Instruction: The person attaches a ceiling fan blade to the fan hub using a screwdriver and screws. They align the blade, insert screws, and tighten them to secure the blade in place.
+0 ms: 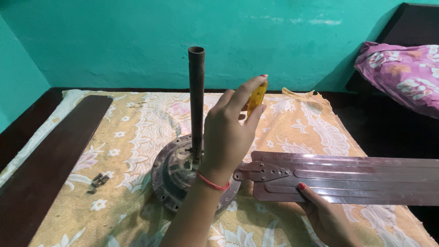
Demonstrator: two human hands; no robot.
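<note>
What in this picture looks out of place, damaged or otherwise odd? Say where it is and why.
The torn far edge of the yellow floral cloth looks frayed. A few small dark screws lie loose on the cloth beside the detached dark brown fan blade, left of the round metal fan motor.

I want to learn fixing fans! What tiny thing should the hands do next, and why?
Probably bring the yellow-handled tool in the left hand down to the blade bracket. The right hand already steadies the fan blade against the motor hub, and loose screws lie on the cloth.
</note>
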